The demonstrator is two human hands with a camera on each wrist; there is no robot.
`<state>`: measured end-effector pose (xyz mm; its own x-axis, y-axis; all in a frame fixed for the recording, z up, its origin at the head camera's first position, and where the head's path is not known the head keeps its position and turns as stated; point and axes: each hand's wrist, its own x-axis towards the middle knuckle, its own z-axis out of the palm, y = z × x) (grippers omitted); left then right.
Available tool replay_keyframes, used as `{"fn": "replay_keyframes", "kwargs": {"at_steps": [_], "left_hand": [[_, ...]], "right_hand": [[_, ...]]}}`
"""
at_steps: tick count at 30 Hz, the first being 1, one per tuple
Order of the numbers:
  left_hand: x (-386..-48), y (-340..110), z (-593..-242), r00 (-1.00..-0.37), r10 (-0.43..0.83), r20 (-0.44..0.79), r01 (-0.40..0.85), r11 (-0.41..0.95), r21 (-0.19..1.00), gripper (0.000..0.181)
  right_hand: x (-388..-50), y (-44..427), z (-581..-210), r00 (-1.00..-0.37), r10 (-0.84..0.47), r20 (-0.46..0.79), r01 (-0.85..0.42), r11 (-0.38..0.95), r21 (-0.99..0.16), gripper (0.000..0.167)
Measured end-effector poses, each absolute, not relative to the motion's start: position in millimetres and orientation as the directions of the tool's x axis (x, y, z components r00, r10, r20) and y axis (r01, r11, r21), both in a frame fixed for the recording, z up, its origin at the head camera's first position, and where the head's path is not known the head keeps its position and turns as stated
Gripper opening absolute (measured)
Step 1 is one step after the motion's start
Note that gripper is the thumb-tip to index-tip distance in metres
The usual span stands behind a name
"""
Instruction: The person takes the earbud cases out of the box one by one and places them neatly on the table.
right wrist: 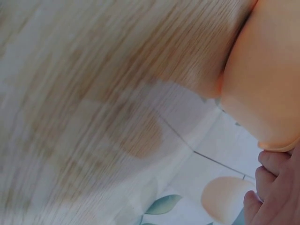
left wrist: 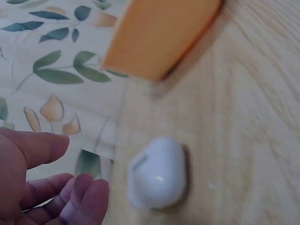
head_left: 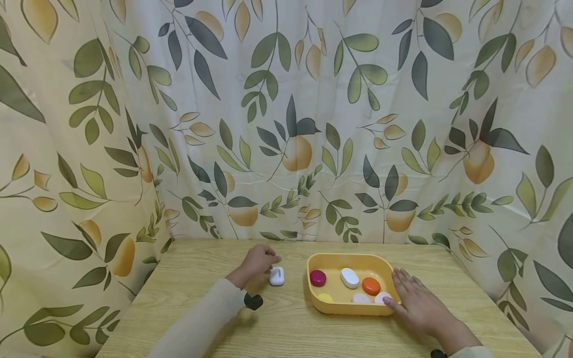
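Observation:
A white earbud case [head_left: 277, 276] with a small dark slot on it stands on the table left of an orange-yellow tray [head_left: 349, 309]. Just behind and beside the case is my left hand [head_left: 258, 262]; its fingers are loosely bent. In the left wrist view a gap shows between that hand [left wrist: 56, 187] and the case [left wrist: 159, 176], and nothing is between thumb and fingers. My right hand [head_left: 418, 303] rests on the tray's right rim with fingers extended. The right wrist view shows its fingers [right wrist: 276, 178] touching the rim; the fingertips are partly cut off.
Several rounded pieces lie in the tray, among them a magenta one [head_left: 318, 278], a white one [head_left: 349, 278] and an orange one [head_left: 371, 286]. The wooden table [head_left: 286, 333] meets a leaf-and-fruit patterned curtain [head_left: 313, 189] at the back and sides.

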<state>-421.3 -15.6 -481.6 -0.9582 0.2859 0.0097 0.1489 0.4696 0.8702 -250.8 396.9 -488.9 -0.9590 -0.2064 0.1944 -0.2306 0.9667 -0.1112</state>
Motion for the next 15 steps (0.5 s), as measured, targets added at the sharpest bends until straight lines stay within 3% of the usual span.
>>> {"fn": "replay_keyframes", "kwargs": {"at_steps": [9,15], "left_hand": [[-421.2,5.0,-462.8,-0.941,0.338,0.036,0.171,0.38,0.909,0.025],[-417.7,20.9,-455.3,-0.934,0.355,0.044,0.191,0.39,0.901,0.022]], "right_hand": [[-248.9,396.4,-488.4,-0.961,-0.2,0.189,-0.225,0.967,-0.121,0.082],[-249.6,396.2,-486.8,-0.959,-0.209,0.192,-0.232,0.967,-0.107,0.082]]}}
